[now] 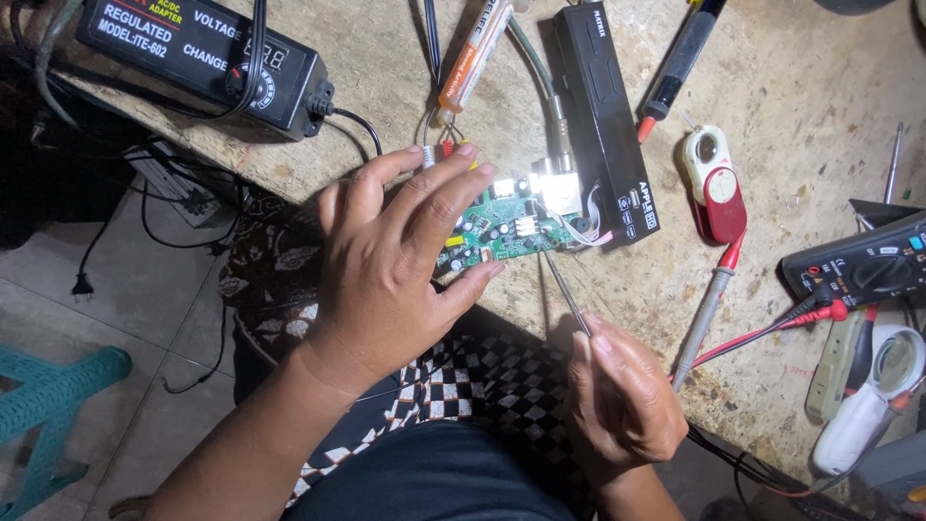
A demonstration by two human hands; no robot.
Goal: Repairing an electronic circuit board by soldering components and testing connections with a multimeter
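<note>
fingers (pixel 439 193) of the left hand (pixel 386 270) spread flat, pinning the green circuit board (pixel 502 230) at frame centre on the counter (pixel 772 125), steadying it while right hand (pixel 622 400) fingers pinch a thin probe (pixel 564 289) toward it.

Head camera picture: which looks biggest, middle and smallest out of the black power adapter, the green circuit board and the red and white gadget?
1. Black power adapter, though cut off at the top edge.
2. Green circuit board, partly hidden under the left hand.
3. Red and white gadget.
</note>
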